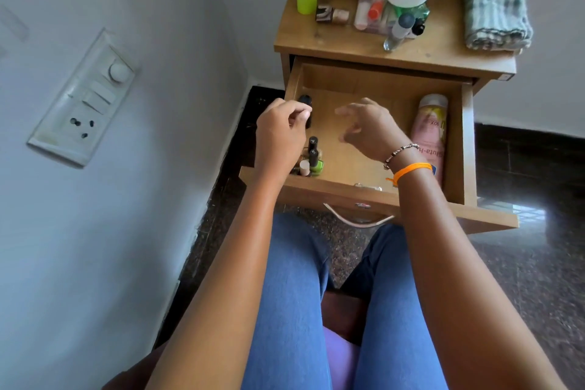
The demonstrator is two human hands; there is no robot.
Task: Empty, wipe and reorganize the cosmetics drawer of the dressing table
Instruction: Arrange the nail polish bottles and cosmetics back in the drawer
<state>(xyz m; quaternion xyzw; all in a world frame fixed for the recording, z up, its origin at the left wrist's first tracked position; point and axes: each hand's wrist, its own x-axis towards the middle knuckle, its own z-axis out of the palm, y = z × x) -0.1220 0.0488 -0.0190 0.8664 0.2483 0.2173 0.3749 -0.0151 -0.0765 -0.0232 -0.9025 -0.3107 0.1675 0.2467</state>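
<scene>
1. The drawer [373, 187] stands pulled out under the tabletop [348, 44].
2. The left hand [278, 136] pinches a small black-capped bottle [305, 104] at the drawer's left wall; its fingers are curled round it.
3. The right hand [370, 130] hovers over the drawer's bare middle, blurred, fingers loose and holding nothing.
4. Nail polish bottles [311, 158] cluster in the front-left corner; a pink lotion bottle [429, 133] lies along the right wall.
5. A folded striped cloth [497, 14] lies on the tabletop.

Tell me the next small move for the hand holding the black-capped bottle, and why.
Probably set it upright against the drawer's left wall, just behind the nail polish bottles. The left hand pinches the black-capped bottle above that bare strip of the drawer, while the right hand hovers empty, blurred.
</scene>
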